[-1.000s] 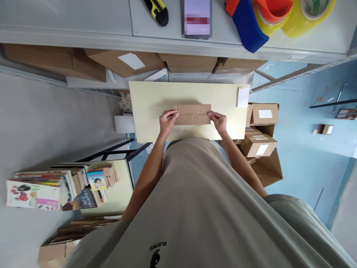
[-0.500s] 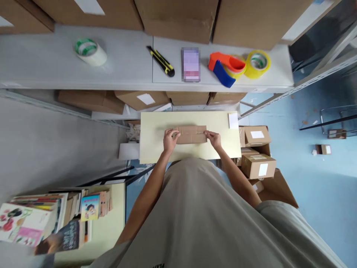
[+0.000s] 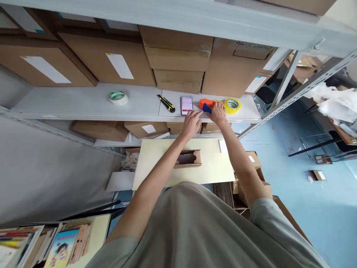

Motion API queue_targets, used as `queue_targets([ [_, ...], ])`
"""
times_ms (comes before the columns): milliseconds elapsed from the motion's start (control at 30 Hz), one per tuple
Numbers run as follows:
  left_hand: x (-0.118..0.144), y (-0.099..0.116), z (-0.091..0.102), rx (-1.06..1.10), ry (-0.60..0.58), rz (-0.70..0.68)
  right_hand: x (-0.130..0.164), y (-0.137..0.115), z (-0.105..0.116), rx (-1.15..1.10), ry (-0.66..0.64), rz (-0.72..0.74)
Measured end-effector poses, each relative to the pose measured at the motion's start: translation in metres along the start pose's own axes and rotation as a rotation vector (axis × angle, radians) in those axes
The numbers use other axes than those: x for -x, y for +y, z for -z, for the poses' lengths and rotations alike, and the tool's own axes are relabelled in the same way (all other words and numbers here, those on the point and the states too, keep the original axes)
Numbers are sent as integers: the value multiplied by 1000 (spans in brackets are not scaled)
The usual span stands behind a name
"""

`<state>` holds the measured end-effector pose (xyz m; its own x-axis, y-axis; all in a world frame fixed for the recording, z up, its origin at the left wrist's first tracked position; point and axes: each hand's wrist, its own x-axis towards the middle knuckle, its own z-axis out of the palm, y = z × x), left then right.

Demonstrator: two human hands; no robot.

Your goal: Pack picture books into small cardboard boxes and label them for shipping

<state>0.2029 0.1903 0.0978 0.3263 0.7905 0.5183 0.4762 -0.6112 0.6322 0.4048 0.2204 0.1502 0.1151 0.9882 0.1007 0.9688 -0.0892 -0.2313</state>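
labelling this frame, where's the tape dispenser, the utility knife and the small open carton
tape dispenser (image 3: 206, 104): head view, orange top.
utility knife (image 3: 166, 104): head view, middle of yellow-black handle.
small open carton (image 3: 195, 163): head view, front wall.

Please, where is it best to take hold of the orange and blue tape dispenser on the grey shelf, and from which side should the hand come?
Probably by the orange handle, which lies long and flat toward the phone. Come from above and from the shelf's open front edge: boxes close off the back, and the yellow tape roll fills the right end. The right hand already rests there.
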Motion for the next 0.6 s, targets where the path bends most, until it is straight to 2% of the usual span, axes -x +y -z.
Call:
queue_targets([
  [133,-2,7,-6,30,-10,3,-30,1,-4,18,-161,-28],
  [233,14,7,-9,82,-24,60,-38,4,-4,-39,-147,-72],
  [300,32,6,-7,154,-13,103,-29,7,-5,-78,-109,-82],
  [367,59,6,-2,259,20,156,-4,12,-11,-146,-44,-64],
  [467,114,7,6,449,49,281,66,14,-31,-420,58,-60],
  [500,134,7,8,505,40,340,95,11,-39,-551,43,-72],
  [600,188,12,11,623,-9,507,175,-8,-64,-982,-162,-160],
])
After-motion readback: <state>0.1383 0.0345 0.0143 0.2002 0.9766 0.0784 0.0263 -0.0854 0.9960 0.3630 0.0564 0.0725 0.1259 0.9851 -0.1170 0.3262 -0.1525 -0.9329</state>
